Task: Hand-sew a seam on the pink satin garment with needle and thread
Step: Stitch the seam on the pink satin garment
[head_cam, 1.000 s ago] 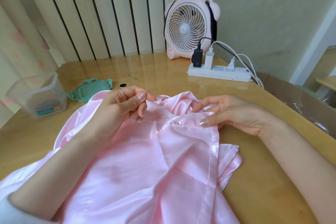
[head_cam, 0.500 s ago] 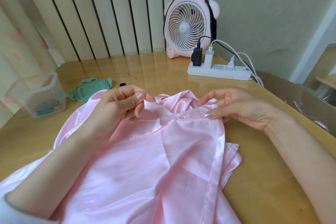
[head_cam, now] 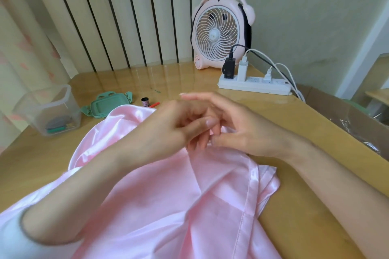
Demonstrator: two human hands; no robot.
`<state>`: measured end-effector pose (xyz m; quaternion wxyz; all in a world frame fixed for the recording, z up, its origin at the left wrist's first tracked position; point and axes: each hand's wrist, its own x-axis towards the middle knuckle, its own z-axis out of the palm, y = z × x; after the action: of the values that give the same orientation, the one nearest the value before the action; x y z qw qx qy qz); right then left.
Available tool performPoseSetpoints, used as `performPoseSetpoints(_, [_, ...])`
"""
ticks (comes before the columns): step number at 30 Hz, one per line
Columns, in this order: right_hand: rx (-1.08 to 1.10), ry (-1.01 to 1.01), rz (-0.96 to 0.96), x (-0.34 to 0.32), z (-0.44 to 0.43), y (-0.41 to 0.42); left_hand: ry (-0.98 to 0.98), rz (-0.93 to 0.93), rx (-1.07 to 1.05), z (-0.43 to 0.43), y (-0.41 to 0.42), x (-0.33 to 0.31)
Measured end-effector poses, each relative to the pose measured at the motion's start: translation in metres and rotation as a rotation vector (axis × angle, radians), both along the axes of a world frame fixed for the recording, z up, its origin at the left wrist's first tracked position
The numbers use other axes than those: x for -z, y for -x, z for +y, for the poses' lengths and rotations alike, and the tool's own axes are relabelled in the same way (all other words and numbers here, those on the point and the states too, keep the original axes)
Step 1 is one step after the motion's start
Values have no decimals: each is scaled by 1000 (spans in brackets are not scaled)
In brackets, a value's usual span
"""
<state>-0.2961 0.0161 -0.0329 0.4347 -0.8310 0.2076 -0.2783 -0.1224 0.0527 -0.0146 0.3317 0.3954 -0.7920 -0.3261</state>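
Garment: pink satin garment (head_cam: pixel 168 206) lies across the near half of the table (head_cam: pixel 263 111) and is gathered into a ridge under my two hands; its stitched hem runs down the right side.
Left hand: my left hand (head_cam: pixel 168 130) sits over the ridge with its fingers curled, tips down at the cloth and thumb laid across them. It is blurred, so I cannot tell what it pinches.
Right hand: my right hand (head_cam: pixel 246 132) meets the left at the ridge. Thumb and lower fingers pinch a fold of the satin, and the forefinger is stretched out above the left knuckles.
Needle and thread: I cannot make them out.
Table, far left: clear plastic container (head_cam: pixel 48 111) with small items at its bottom, and a green lid (head_cam: pixel 111 105) just beside it.
Table, behind the garment: small dark spool (head_cam: pixel 144 102) beside a red object (head_cam: pixel 155 104), the latter too small to identify.
Table, far right: pink desk fan (head_cam: pixel 219 33) stands upright at the wall. A white power strip (head_cam: pixel 252 87) lies in front of it with three plugs inserted.
Right edge: cardboard box (head_cam: pixel 347 115) beside the table.
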Motion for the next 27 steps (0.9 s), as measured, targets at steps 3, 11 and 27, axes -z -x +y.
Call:
performPoseSetpoints(3, [65,-143,-80,-7,-6,6,41,64,-36,-2,-2,-9])
performPoseSetpoints(11, [294,6,-124,-21,-21,58,-89,253,-182,-5,-19,-1])
performPoseSetpoints(27, [263,-431,-678,-28,-22,47,-164,-39,-152,-21,-32,19])
